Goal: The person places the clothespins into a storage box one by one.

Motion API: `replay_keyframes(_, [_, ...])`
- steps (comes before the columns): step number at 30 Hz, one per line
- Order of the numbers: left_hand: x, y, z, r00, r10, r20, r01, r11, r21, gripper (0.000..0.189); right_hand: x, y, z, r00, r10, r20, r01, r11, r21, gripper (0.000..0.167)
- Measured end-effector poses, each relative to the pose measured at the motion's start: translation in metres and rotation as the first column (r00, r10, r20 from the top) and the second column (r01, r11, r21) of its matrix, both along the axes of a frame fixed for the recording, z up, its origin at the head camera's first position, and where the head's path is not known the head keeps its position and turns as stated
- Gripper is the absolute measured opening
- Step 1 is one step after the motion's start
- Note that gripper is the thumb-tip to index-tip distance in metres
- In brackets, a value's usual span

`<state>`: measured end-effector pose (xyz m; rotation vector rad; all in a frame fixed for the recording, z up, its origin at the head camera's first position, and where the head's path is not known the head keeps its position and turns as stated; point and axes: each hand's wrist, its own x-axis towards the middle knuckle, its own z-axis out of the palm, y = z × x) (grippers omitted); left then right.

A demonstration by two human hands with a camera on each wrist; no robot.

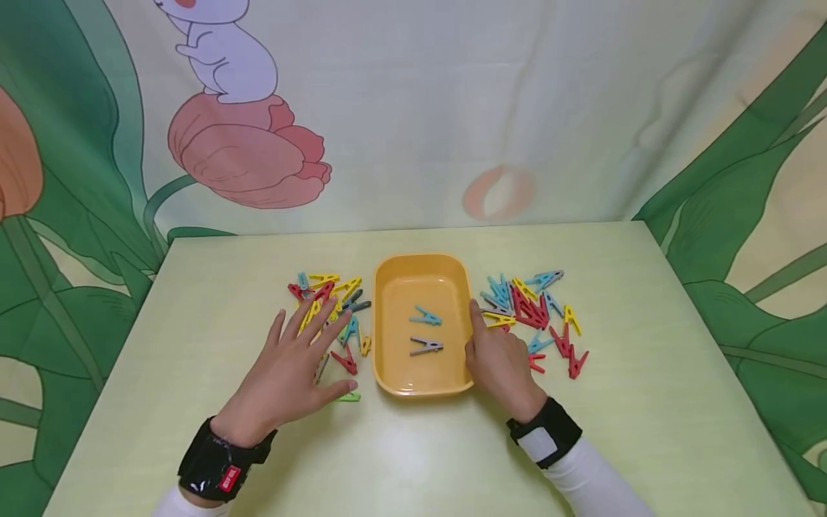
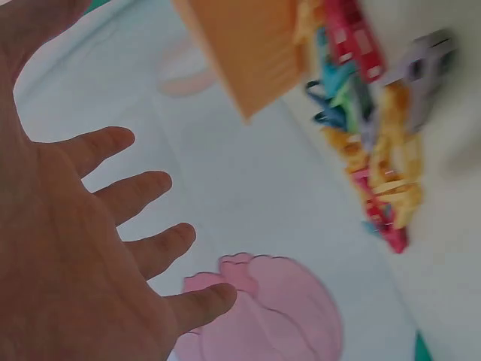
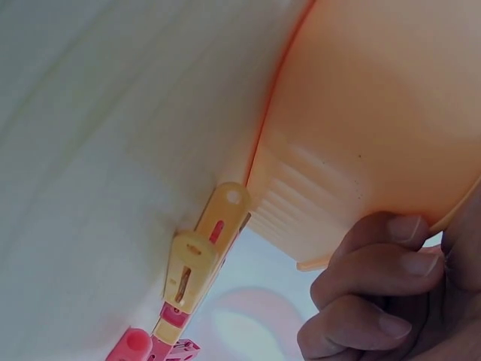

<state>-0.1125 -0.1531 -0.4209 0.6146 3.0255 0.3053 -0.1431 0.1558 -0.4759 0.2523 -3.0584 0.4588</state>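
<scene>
My left hand (image 1: 284,380) hovers with spread fingers over the left pile of small plastic clothespins (image 1: 349,287). In the left wrist view the palm and fingers (image 2: 150,195) are straight, holding nothing. At the right side of a yellow-orange tray (image 1: 423,384), my right hand (image 1: 504,359) grips the rim. The right wrist view shows its fingers (image 3: 376,271) curled against the tray's outer wall (image 3: 376,113); the thumb's contact is partly hidden. Inside the tray lie a blue clothespin (image 1: 426,316) and, nearer me, a grey clothespin (image 1: 426,346), apart from each other.
Another heap of clothespins (image 1: 530,309) in red, blue, yellow and grey lies right of the tray, close to my right hand. A green clothespin (image 1: 349,396) sits near my left thumb. Behind the pale table (image 1: 426,467) hangs a printed curtain (image 1: 400,129).
</scene>
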Motion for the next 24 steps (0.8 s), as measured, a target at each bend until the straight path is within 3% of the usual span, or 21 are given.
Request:
replay_keyframes(5, [0.013,-0.006,-0.021,0.999,0.009,0.037,-0.009,1.0,0.0,0.096,0.001,0.0,0.0,1.0,-0.001,-0.009,0.001,1.0,-0.007,0.062])
replay_keyframes(10, [0.021,-0.007,-0.033,0.999,-0.008,0.031,0.007,0.999,0.04,0.091,0.001,0.0,0.0,1.0,0.002,-0.01,-0.002,1.0,-0.007,0.061])
replay_keyframes(16, [0.024,-0.003,-0.044,0.999,-0.035,0.011,0.035,0.999,0.042,0.068,0.0,0.0,-0.001,1.0,-0.003,0.001,0.003,1.0,-0.005,0.062])
replay_keyframes(24, [0.025,0.004,-0.058,0.994,-0.056,0.091,0.056,0.998,0.009,0.036,-0.001,0.0,0.0,1.0,-0.01,0.03,0.01,1.0,0.0,0.062])
